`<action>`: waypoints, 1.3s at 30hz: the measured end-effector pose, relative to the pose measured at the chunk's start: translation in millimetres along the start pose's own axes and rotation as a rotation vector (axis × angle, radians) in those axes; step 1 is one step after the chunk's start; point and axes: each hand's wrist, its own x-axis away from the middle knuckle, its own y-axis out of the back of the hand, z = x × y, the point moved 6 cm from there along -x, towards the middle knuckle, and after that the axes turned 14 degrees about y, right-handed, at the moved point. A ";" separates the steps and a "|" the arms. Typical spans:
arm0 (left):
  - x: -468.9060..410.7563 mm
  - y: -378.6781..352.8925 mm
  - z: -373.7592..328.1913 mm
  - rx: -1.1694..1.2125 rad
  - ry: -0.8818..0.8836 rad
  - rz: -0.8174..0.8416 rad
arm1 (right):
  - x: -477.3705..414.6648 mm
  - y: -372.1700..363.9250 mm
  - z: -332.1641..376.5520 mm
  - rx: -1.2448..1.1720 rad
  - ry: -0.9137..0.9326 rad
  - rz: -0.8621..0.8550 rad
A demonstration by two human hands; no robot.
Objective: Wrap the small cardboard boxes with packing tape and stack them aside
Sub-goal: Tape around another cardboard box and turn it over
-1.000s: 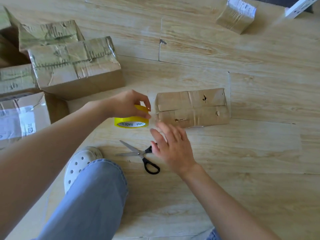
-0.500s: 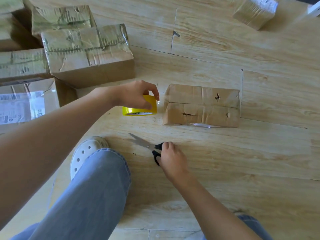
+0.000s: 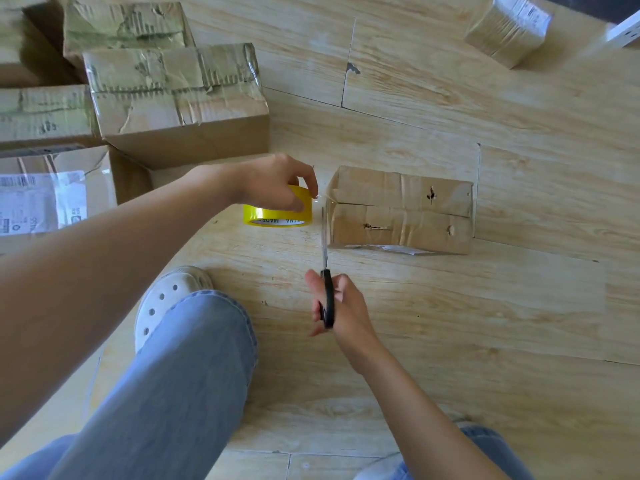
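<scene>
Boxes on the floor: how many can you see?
7 boxes: one at centre, one top right, five clustered left; others may be cut off.

Right hand (image 3: pixel 343 306) picked up scissors (image 3: pixel 325 251), blades now beside box (image 3: pixel 401 209).

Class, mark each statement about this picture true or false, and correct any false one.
1. The left hand grips the yellow tape roll. True.
2. Nobody is holding the scissors. False: the right hand holds them, blades pointing between roll and box.
3. The small box beside the roll sits atop a stack. False: it rests on the wooden floor.
4. A white shoe shows beside the jeans leg. True.
</scene>
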 end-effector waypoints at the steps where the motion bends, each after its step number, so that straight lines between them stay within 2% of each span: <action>1: -0.4 -0.5 0.5 -0.005 0.000 -0.001 | -4.6 -0.2 5.4 -0.010 0.012 -0.010; 10: -5.5 -2.2 1.7 -0.044 0.014 -0.042 | -19.0 7.3 18.9 0.067 0.093 -0.089; 15: -10.5 -1.5 -0.8 0.089 0.060 -0.111 | -19.2 10.1 22.4 0.190 0.124 -0.120; 19: -17.4 1.6 -8.1 -0.104 0.183 -0.265 | -21.4 11.4 25.2 0.264 0.147 -0.130; 26: -15.7 11.1 -19.6 -0.232 0.222 -0.357 | -23.2 12.5 32.8 0.390 0.200 -0.171; 31: -13.1 9.7 -20.4 -0.294 0.226 -0.362 | -25.8 5.6 26.5 0.228 0.110 -0.105; 36: -11.8 -0.2 -2.6 -0.283 0.201 -0.329 | -22.2 -1.4 17.5 -0.100 0.017 -0.066; 37: -12.2 -0.7 5.0 -0.279 0.213 -0.318 | -21.2 1.6 15.5 -0.091 0.016 -0.081; 39: -12.3 1.1 19.1 -0.270 0.242 -0.315 | -19.0 7.3 11.0 0.124 0.033 -0.058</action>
